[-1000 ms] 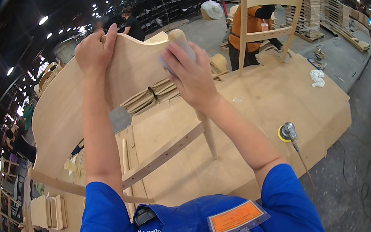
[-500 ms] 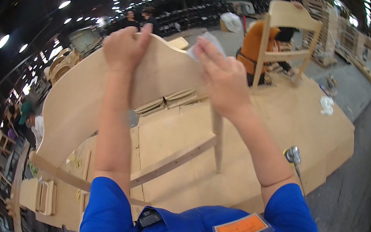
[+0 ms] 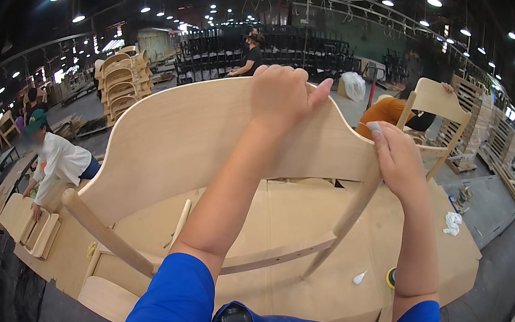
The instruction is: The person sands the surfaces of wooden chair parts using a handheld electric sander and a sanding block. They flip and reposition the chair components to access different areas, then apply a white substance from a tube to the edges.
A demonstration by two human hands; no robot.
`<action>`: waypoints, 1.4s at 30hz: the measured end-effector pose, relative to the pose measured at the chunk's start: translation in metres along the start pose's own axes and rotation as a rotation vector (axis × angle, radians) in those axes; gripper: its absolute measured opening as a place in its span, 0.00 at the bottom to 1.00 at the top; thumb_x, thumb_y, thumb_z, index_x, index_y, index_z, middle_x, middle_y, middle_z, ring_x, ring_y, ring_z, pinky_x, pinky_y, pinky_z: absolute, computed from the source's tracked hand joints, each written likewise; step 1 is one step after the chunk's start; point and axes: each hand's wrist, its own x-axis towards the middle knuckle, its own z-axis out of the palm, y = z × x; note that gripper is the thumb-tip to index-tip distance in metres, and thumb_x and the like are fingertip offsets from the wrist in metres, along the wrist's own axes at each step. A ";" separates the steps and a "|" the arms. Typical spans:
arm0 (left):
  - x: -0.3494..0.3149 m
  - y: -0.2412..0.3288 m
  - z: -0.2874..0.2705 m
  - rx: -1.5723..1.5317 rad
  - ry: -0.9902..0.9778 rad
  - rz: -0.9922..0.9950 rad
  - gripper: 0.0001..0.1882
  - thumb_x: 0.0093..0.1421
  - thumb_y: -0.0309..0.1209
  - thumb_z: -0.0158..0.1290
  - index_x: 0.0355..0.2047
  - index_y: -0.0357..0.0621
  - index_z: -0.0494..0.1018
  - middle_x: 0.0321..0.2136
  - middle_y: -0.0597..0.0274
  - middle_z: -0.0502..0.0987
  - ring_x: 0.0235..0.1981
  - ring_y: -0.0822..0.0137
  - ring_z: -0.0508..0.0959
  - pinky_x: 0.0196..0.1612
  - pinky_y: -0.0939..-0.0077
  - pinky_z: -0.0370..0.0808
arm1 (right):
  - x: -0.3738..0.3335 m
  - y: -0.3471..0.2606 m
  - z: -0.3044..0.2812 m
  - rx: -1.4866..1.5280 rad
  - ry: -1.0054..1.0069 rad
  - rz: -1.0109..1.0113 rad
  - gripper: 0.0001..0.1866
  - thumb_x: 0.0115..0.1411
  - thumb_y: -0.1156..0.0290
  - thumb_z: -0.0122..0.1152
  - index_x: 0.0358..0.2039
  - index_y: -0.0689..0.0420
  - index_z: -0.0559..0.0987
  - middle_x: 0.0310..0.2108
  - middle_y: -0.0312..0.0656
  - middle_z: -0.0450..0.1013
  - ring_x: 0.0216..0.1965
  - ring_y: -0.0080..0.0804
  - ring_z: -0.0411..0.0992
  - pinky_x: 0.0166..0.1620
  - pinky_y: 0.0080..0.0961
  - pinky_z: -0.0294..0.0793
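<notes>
A pale wooden chair frame (image 3: pixel 202 133) with a wide curved backrest stands before me on the cardboard-covered table (image 3: pixel 289 218). My left hand (image 3: pixel 284 99) grips the middle of the backrest's top edge, thumb raised to the right, fingers partly hidden over the far side. At the right end of that edge, by the top of the leg post, my right hand (image 3: pixel 399 160) pinches a small grey piece of sandpaper (image 3: pixel 374 126) against the wood. Most of the sandpaper is hidden by the fingers.
Another wooden chair (image 3: pixel 433 106) stands behind right, beside a person in orange (image 3: pixel 383 113). Near my right forearm lie a small white bottle (image 3: pixel 359 277) and a yellow-edged round tool (image 3: pixel 391 277). Left, a person in white (image 3: pixel 63 160) handles wooden parts (image 3: pixel 40 232). A crumpled white cloth (image 3: pixel 453 223) lies right.
My view has lifted and swung, shifting the scene. My right hand has moved along the top edge to the backrest's right end; my left hand keeps its grip on the edge.
</notes>
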 end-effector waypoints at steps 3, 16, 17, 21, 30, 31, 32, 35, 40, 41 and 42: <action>0.002 -0.006 0.006 -0.003 -0.034 0.001 0.29 0.54 0.55 0.50 0.09 0.44 0.70 0.11 0.56 0.72 0.17 0.57 0.73 0.26 0.64 0.65 | -0.014 -0.002 0.009 -0.074 0.127 -0.060 0.15 0.62 0.73 0.46 0.48 0.61 0.75 0.52 0.48 0.69 0.49 0.46 0.69 0.51 0.36 0.65; 0.005 -0.007 -0.004 -0.004 -0.260 -0.072 0.29 0.54 0.59 0.46 0.17 0.47 0.79 0.16 0.59 0.77 0.22 0.61 0.77 0.32 0.66 0.65 | -0.026 0.018 0.083 0.022 0.650 -0.206 0.19 0.66 0.72 0.39 0.54 0.62 0.71 0.59 0.50 0.62 0.62 0.45 0.59 0.63 0.34 0.52; 0.005 -0.007 -0.006 -0.012 -0.247 -0.075 0.29 0.54 0.59 0.46 0.17 0.47 0.79 0.16 0.59 0.76 0.22 0.62 0.76 0.33 0.67 0.64 | -0.027 0.015 0.083 -0.021 0.712 -0.276 0.19 0.66 0.72 0.39 0.54 0.63 0.71 0.60 0.51 0.62 0.62 0.45 0.57 0.64 0.34 0.51; 0.004 -0.003 -0.011 -0.037 -0.224 -0.095 0.29 0.54 0.59 0.46 0.17 0.47 0.79 0.17 0.59 0.77 0.25 0.62 0.77 0.36 0.67 0.63 | -0.009 0.019 0.071 -0.023 0.617 -0.148 0.21 0.67 0.71 0.37 0.57 0.63 0.67 0.61 0.51 0.60 0.64 0.44 0.54 0.64 0.35 0.50; 0.006 0.004 -0.017 0.000 -0.299 -0.108 0.30 0.55 0.60 0.44 0.18 0.48 0.80 0.18 0.60 0.77 0.25 0.63 0.77 0.38 0.68 0.63 | -0.053 0.032 0.105 0.045 0.765 -0.109 0.22 0.69 0.69 0.33 0.61 0.63 0.62 0.65 0.49 0.52 0.65 0.45 0.51 0.64 0.35 0.49; 0.006 0.005 -0.017 0.006 -0.295 -0.107 0.30 0.56 0.60 0.44 0.18 0.48 0.80 0.17 0.60 0.77 0.24 0.63 0.77 0.37 0.68 0.63 | -0.045 0.037 0.097 0.157 0.679 -0.069 0.23 0.69 0.68 0.33 0.61 0.63 0.61 0.65 0.49 0.52 0.66 0.45 0.51 0.65 0.35 0.48; 0.006 0.005 -0.017 0.009 -0.293 -0.108 0.30 0.56 0.59 0.44 0.18 0.48 0.80 0.17 0.60 0.77 0.24 0.63 0.76 0.37 0.68 0.63 | -0.027 0.046 0.081 0.242 0.619 -0.081 0.23 0.69 0.67 0.33 0.62 0.63 0.60 0.65 0.50 0.52 0.66 0.45 0.50 0.65 0.35 0.47; 0.006 0.005 -0.016 0.004 -0.294 -0.104 0.30 0.56 0.59 0.44 0.18 0.47 0.80 0.16 0.60 0.77 0.23 0.64 0.76 0.36 0.68 0.63 | -0.017 0.051 0.068 0.288 0.542 -0.103 0.24 0.69 0.66 0.33 0.62 0.63 0.58 0.65 0.50 0.52 0.66 0.44 0.50 0.66 0.35 0.46; 0.007 0.004 -0.017 0.014 -0.291 -0.095 0.31 0.55 0.60 0.44 0.17 0.47 0.80 0.16 0.60 0.77 0.22 0.63 0.76 0.35 0.68 0.63 | -0.065 0.030 0.098 0.168 0.655 -0.107 0.23 0.70 0.67 0.33 0.62 0.64 0.60 0.64 0.50 0.53 0.66 0.40 0.51 0.65 0.33 0.47; 0.007 0.004 -0.018 0.018 -0.287 -0.093 0.30 0.55 0.60 0.44 0.17 0.47 0.80 0.16 0.60 0.77 0.22 0.63 0.76 0.35 0.68 0.63 | -0.067 0.027 0.100 0.228 0.646 -0.069 0.23 0.70 0.67 0.33 0.61 0.64 0.60 0.64 0.50 0.53 0.65 0.40 0.51 0.65 0.33 0.47; 0.007 0.004 -0.019 0.031 -0.304 -0.093 0.30 0.55 0.60 0.44 0.17 0.48 0.80 0.16 0.60 0.77 0.22 0.63 0.76 0.35 0.68 0.63 | -0.067 0.025 0.099 0.259 0.647 -0.116 0.23 0.69 0.67 0.33 0.61 0.64 0.61 0.64 0.49 0.53 0.65 0.40 0.51 0.65 0.33 0.47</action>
